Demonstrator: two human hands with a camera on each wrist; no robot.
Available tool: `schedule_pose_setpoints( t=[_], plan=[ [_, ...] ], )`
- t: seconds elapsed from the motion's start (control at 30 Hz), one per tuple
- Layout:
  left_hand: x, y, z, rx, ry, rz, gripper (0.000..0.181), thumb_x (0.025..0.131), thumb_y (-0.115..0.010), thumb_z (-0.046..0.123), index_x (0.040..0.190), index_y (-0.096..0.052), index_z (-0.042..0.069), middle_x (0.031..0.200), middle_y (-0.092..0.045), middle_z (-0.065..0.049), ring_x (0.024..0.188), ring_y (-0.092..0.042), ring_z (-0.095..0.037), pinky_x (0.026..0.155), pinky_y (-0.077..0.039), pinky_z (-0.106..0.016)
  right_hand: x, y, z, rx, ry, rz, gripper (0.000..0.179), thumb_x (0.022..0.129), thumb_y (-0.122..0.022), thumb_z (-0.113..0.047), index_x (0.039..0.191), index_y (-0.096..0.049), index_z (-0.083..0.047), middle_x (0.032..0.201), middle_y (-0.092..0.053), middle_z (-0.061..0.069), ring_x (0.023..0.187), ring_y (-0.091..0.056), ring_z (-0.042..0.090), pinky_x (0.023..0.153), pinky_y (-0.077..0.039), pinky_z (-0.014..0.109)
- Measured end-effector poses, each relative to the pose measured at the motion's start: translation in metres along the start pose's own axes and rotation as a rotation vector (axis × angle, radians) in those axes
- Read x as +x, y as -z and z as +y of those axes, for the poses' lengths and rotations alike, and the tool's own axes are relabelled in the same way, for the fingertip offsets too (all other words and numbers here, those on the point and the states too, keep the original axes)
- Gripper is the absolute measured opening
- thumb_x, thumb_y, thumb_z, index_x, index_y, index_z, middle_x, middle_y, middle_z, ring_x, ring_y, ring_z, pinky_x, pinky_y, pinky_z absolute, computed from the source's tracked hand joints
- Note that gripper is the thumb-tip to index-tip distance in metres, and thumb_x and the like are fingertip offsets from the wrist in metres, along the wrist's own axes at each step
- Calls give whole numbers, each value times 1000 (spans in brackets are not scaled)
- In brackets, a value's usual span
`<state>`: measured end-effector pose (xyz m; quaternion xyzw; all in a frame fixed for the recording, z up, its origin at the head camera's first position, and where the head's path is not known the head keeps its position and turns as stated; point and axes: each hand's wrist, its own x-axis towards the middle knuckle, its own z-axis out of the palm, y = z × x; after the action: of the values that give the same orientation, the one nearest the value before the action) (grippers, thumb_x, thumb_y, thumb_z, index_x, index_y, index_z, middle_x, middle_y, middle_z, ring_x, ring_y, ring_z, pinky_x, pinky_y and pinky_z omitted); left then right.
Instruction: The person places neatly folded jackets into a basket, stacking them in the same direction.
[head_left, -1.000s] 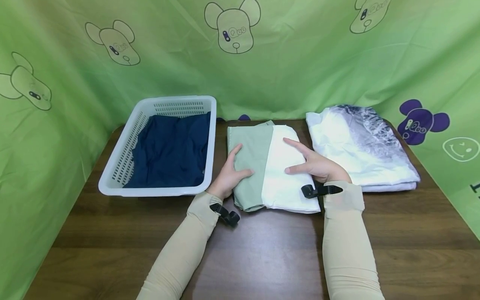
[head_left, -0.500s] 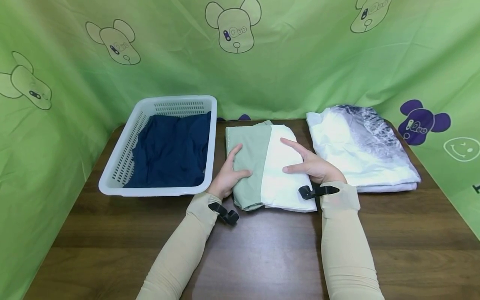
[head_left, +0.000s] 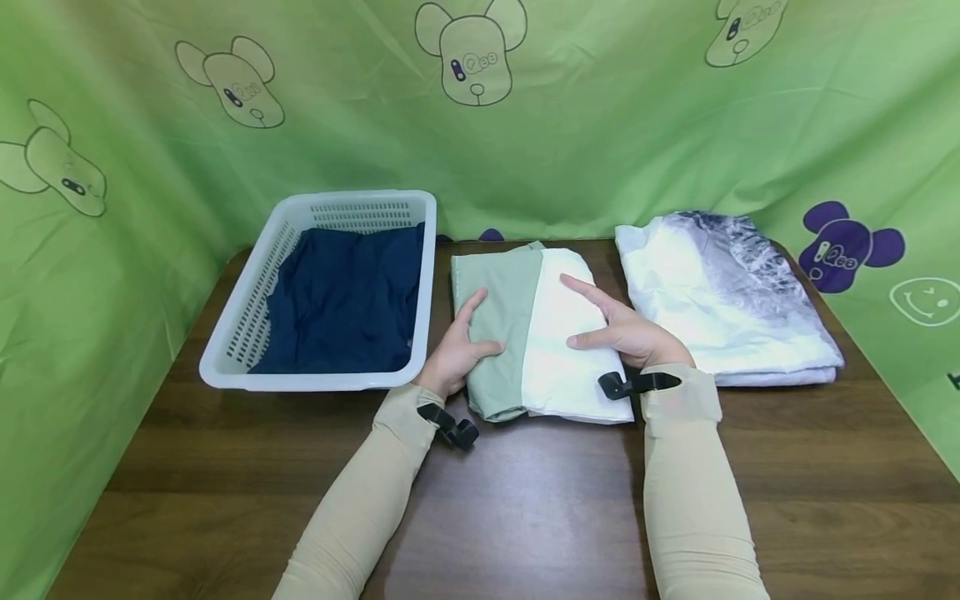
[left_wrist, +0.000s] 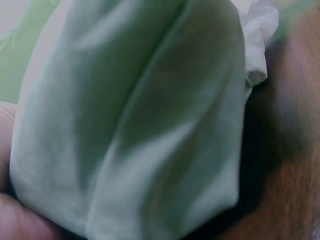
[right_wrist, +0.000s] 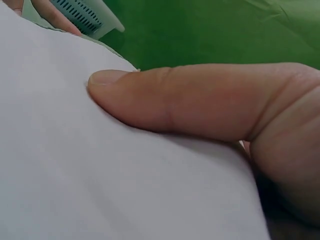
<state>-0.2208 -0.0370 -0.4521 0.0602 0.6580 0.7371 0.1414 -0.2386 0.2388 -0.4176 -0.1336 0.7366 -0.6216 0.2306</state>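
Observation:
A folded garment point(head_left: 498, 283), pale green on its left part and white on its right, lies on the table between the hands. My left hand point(head_left: 459, 354) grips its left side, thumb over the green fabric. On the opposite side my right hand point(head_left: 637, 335) holds the white part, with thumb and forefinger spread over the top and the other fingers hidden. In the right wrist view the thumb point(right_wrist: 165, 100) lies along the white cloth. Soft green folds point(left_wrist: 130, 130) fill the left wrist view, with part of the left hand at the lower left.
To the left stands a white plastic basket point(head_left: 300, 382) with dark blue clothing point(head_left: 348, 300) inside. A folded white-and-grey patterned garment point(head_left: 720, 292) lies at the back right of the wooden table point(head_left: 525, 517). A green printed curtain point(head_left: 360, 125) hangs behind.
The garment's white side and my right hand have shifted slightly left since one second ago. In the last half second the hands have stayed nearly still.

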Motion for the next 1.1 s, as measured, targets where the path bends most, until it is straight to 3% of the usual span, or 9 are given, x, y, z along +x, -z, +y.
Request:
schedule_pose_setpoints(
  t=[0.23, 0.43, 0.6, 0.73, 0.83, 0.93, 1.1],
  plan=[
    [-1, -3, 5, -2, -36, -4, 94, 86, -64, -15, 163, -24, 22, 168, -12, -6, 147, -23, -25, 110, -36, -37, -3, 3, -5, -1, 32, -7, 99, 86, -71, 9, 164, -19, -22, 169, -8, 0, 138, -28, 16, 100, -39, 17],
    [-1, -5, 6, 5, -26, -4, 93, 86, -63, -14, 163, -23, 22, 168, -10, -5, 146, -24, -25, 110, -35, -37, -4, 5, -5, -28, 1, -2, 98, 87, -73, 6, 164, -19, -21, 170, -7, -2, 147, -13, 18, 103, -33, 16],
    [-1, -5, 4, 5, -2, -6, 94, 86, -63, -14, 163, -23, 22, 169, -10, -6, 148, -22, -25, 115, -30, -39, -4, 5, -5, -79, -72, 46, 93, 90, -73, -3, 164, -19, -20, 170, -8, 1, 149, -14, 23, 115, -26, 33],
    [0, -6, 5, -30, 7, -25, 96, 85, -62, -16, 163, -21, 24, 169, -9, -4, 150, -18, -25, 117, -28, -42, -5, 6, -7, -75, -80, 119, 91, 93, -71, -5, 164, -18, -21, 170, -6, 2, 151, -11, 25, 121, -17, 44],
    [0, -6, 5, -49, 27, -36, 99, 85, -63, -16, 163, -20, 28, 169, -6, -1, 150, -15, -24, 118, -27, -42, -3, 5, -3, -32, -64, 131, 90, 94, -69, -5, 164, -17, -27, 170, -2, -1, 151, -11, 23, 116, -26, 33],
    [0, -6, 3, -63, 39, -41, 102, 85, -64, -16, 163, -17, 31, 169, -2, 0, 150, -14, -23, 118, -26, -43, 0, 3, 3, 47, -44, 101, 90, 96, -66, -2, 164, -16, -35, 170, 2, -7, 149, -15, 22, 103, -38, 21],
    [0, -4, 1, -47, 12, -50, 106, 85, -63, -16, 164, -12, 31, 169, 4, 1, 151, -10, -23, 120, -22, -43, 2, -1, 9, 131, -9, 56, 98, 95, -63, 5, 162, -12, -45, 169, 8, -12, 138, -31, 20, 90, -50, 20]
  ],
)
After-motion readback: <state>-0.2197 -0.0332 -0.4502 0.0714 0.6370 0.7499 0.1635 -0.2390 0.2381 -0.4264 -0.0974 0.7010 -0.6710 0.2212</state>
